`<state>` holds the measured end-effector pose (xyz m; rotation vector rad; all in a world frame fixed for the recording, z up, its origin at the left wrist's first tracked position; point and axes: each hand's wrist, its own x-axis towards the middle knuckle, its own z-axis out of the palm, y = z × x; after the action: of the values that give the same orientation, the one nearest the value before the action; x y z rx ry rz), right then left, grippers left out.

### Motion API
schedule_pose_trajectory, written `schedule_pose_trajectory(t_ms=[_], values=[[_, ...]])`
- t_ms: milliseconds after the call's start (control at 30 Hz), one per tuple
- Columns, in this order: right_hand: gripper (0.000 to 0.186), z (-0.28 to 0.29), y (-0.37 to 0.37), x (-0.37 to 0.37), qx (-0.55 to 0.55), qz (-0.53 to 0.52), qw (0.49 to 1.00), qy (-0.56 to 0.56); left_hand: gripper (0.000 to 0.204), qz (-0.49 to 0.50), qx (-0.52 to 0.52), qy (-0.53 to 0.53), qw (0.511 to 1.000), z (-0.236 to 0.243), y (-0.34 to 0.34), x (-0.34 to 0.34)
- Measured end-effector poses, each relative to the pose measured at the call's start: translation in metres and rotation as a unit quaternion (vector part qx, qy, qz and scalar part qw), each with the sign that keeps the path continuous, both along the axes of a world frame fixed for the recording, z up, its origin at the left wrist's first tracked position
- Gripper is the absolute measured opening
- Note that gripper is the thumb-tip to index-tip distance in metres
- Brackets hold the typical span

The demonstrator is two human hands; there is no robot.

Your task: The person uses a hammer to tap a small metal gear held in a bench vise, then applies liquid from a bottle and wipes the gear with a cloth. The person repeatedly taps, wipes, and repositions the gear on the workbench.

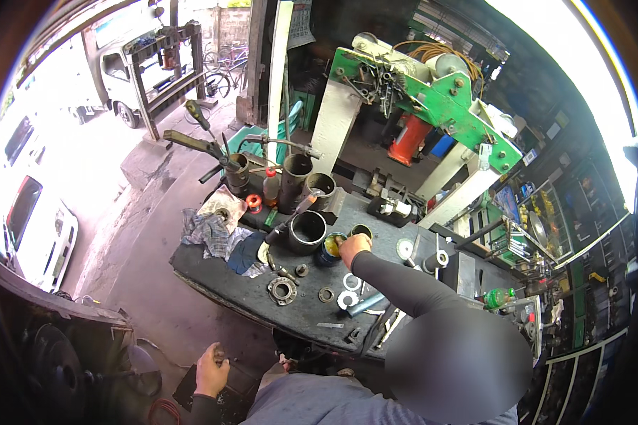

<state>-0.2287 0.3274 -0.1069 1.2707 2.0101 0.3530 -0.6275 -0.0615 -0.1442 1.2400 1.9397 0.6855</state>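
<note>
My right hand (355, 249) reaches over the workbench, its curled fingers at the mouth of a blue tin (329, 259) of yellow grease. The fingertips are hidden, so I cannot make out what they hold. Away from the bench's front edge, my left hand (210, 372) is raised with bent fingers. Something small and dark shows at its fingertips, too small to name. Left of the tin stands a wide metal cylinder (308, 232), and behind my right hand is a smaller open can (362, 231). A ring-shaped flange (282, 290) lies on the black bench top (244, 294).
Tall metal tubes (295, 168), a bottle (271, 185) and rags (216, 230) crowd the bench's left side. Gears (347, 299), a metal tube (366, 304) and tools lie near its front edge. Behind rises a green-and-white press frame (432, 99). Vehicles (39, 227) stand outside at left.
</note>
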Motion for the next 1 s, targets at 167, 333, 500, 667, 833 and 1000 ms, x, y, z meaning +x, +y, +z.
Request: schedule_pose_trajectory(t_ms=[167, 333, 500, 667, 833, 1000], values=[[0.052, 0.028, -0.005, 0.003, -0.063, 0.005, 0.989, 0.131, 0.057, 0.006, -0.011, -0.015, 1.0, -0.004, -0.004, 0.013], [0.078, 0.141, -0.076, 0.036, -0.259, -0.291, 0.584, 0.712, 0.057, -0.095, 0.019, -0.059, 0.994, 0.012, 0.062, 0.069], [0.088, 0.179, -0.241, 0.143, -0.366, -0.256, 0.043, 0.893, 0.059, -0.26, 0.064, -0.105, 0.958, 0.043, 0.145, 0.162], [0.09, 0.204, -0.403, 0.233, -0.153, -0.265, 0.045, 0.951, 0.06, -0.445, 0.151, -0.094, 0.878, 0.078, 0.173, 0.28], [0.087, 0.175, -0.504, 0.301, -0.008, -0.264, 0.002, 0.964, 0.067, -0.604, 0.241, -0.125, 0.75, 0.125, 0.142, 0.429], [0.098, 0.148, -0.522, 0.318, 0.007, -0.301, -0.001, 0.953, 0.086, -0.628, 0.282, -0.152, 0.709, 0.174, 0.087, 0.557]])
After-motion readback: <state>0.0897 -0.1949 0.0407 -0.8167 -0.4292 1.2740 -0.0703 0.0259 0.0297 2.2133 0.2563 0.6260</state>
